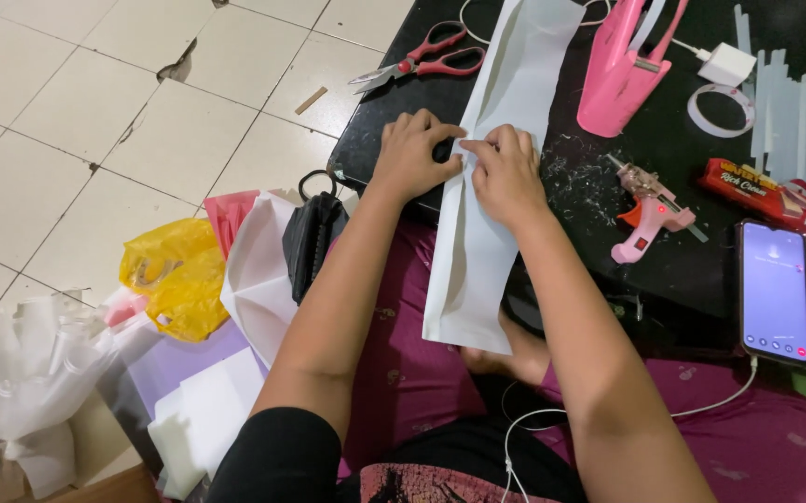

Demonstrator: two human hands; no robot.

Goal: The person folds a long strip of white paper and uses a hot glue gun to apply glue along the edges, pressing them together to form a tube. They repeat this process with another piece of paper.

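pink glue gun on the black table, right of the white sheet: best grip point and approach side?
Grip the glue gun by its pink handle, the thick lower part angling toward the person. It lies flat on the black table, nozzle pointing up-left, so come from above and the near side, clear of the tip. The right hand is nearest; both it and the left hand press the white sheet.

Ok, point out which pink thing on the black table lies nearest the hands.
The pink glue gun, lying flat just right of the right hand. The taller pink folded paper piece stands farther back, near the white charger.
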